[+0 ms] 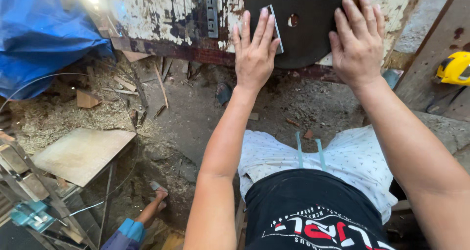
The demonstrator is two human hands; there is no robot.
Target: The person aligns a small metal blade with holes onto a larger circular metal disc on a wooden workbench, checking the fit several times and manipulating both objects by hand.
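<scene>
Dirt floor [196, 113], sawdust and wood scraps at left; one plywood board [81, 152] lower left, one blue tarp [39, 29] upper left, one yellow tool [455, 68] right edge. Top centre: one dark round disc [308, 39] with a centre hole, flat on a peeling painted surface [156, 10]. Left hand [254, 54] fingers extended, pressing a thin metal blade [275, 27] against the disc. Right hand [357, 42] spread flat on the disc's right edge. Both arms reach straight out.
</scene>
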